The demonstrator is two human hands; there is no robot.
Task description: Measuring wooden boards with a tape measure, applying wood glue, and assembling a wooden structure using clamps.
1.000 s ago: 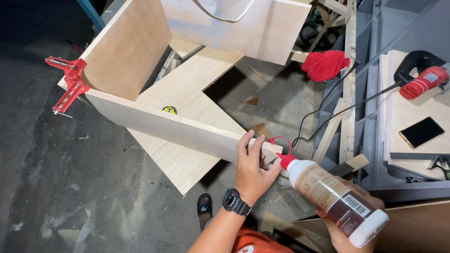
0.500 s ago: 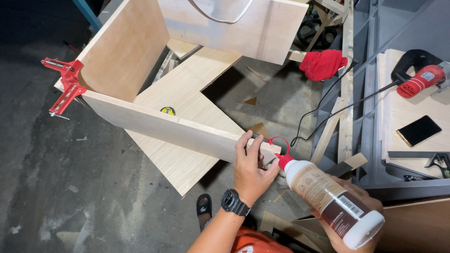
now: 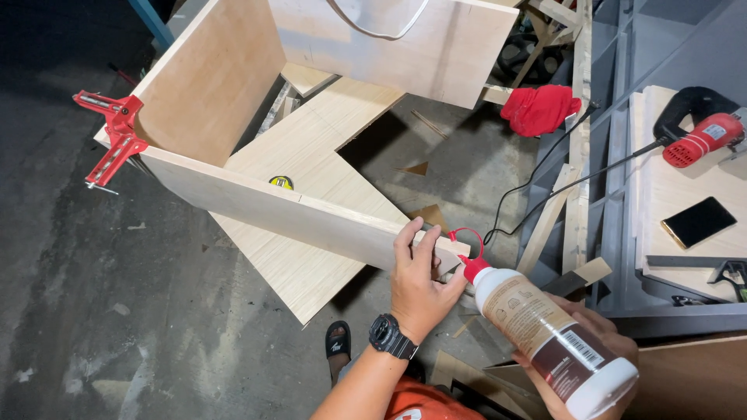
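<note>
We see a stained concrete floor (image 3: 93, 311) bearing plywood sheets (image 3: 311, 257), wood offcuts (image 3: 424, 214) and a red cloth (image 3: 538, 109); at right, a pale bench (image 3: 661, 194) carries a red power tool (image 3: 700, 136) and a phone (image 3: 698, 222).

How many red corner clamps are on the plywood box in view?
1. A red corner clamp sits on the box's left corner, where two plywood panels meet. Other corners are out of frame or bare; the near end is covered by the left hand.

A black digital watch (image 3: 391, 336) sits on the left wrist, above an orange shirt (image 3: 416, 400); beside the watch, a black sandal (image 3: 337, 342).
</note>
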